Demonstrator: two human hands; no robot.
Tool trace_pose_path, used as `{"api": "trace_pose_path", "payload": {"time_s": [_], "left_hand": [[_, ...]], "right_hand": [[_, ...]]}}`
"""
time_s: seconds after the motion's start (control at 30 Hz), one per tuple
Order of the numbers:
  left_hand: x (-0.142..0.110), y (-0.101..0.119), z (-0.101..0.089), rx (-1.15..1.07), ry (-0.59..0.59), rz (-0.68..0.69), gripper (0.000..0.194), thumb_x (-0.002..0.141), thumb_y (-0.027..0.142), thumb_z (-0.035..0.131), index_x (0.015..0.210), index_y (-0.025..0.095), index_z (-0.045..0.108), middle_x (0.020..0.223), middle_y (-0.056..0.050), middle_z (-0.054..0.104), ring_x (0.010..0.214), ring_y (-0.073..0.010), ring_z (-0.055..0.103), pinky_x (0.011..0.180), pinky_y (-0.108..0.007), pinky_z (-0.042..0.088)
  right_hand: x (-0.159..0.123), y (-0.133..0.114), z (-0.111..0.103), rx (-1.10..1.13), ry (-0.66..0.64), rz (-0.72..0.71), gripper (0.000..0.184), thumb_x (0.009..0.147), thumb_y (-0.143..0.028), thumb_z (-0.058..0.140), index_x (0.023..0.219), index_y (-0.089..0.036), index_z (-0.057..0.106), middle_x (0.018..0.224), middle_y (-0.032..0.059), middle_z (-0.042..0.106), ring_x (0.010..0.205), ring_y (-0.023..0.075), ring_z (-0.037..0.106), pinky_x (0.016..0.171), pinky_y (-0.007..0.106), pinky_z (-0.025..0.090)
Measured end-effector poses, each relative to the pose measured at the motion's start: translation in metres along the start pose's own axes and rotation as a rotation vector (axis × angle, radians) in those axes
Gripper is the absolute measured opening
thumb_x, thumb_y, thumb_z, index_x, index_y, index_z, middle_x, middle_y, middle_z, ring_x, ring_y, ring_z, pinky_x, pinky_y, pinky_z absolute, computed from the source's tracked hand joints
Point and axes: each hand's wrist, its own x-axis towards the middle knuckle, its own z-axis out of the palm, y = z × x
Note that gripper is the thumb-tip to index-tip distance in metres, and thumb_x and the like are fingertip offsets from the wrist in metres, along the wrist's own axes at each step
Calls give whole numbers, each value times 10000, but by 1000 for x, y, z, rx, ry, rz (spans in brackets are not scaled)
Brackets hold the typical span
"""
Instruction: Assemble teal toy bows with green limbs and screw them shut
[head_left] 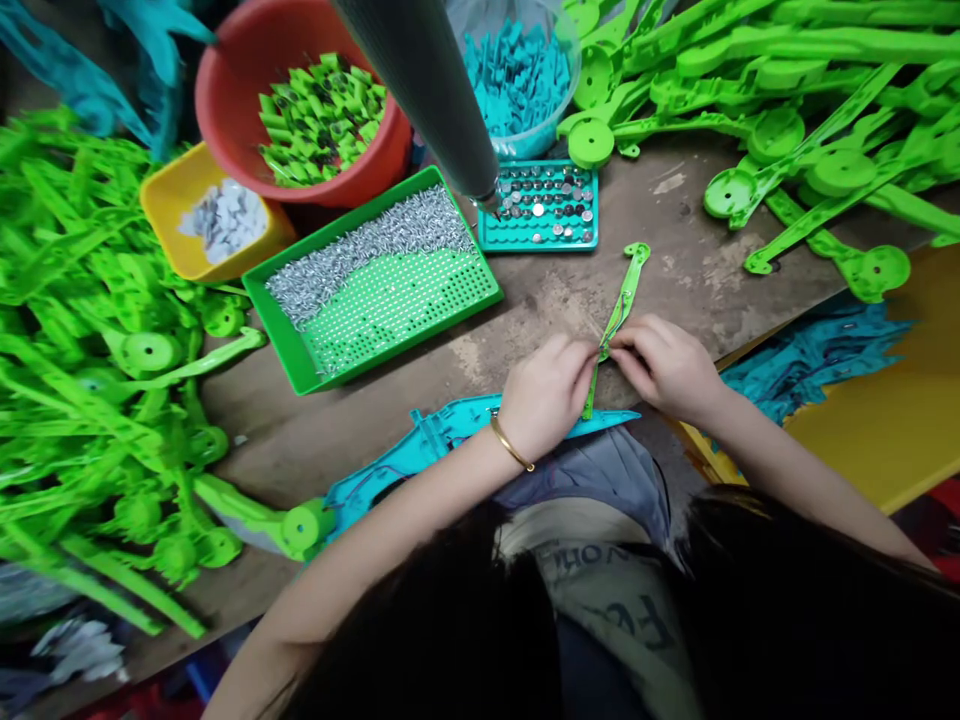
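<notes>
Lime green on the strip, with a dark line of wire; sky blue on the panel below. Lime again across the left heap and right heap. Deeper green on the tray, patterned with rows of dark holes, against silver on the screws. Orange-red on the basin, lime and black inside; yellow on the bin, pale grey on the chips. Teal on the rack, dotted with silver and dark discs; blue on the clips. Dark grey on the tool, gold on the bangle, brown with paler blotches on the counter.
</notes>
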Motion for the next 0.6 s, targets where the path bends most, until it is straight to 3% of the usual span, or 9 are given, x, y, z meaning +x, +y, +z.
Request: {"api": "trace_pose_path", "payload": {"time_s": [0.1, 0.33, 0.6], "left_hand": [[-8, 6, 3, 154, -37, -13, 270, 976, 258, 394, 1036, 173, 643, 903, -72, 620, 775, -178, 615, 667, -282, 487], [-12, 5, 12, 270, 0, 15, 292, 970, 260, 386, 1089, 181, 641, 916, -76, 609, 716, -176, 598, 593, -281, 471], [-17, 2, 16, 290, 106, 100, 271, 968, 244, 418, 1117, 165, 630, 1006, -77, 660, 777, -166, 619, 625, -272, 485]], "right_hand": [[-2, -2, 1, -53, 3, -30, 104, 916, -217, 500, 935, -171, 591, 889, 97, 668, 827, 219, 623, 738, 339, 511], [-3, -3, 5, 121, 29, 69, 82, 919, -242, 523, 923, -194, 589, 886, 70, 665, 831, 191, 631, 741, 314, 520], [-2, -17, 7, -53, 1, 127, 132, 926, -237, 471, 876, -187, 583, 828, 78, 650, 781, 203, 610, 685, 313, 487]]}}
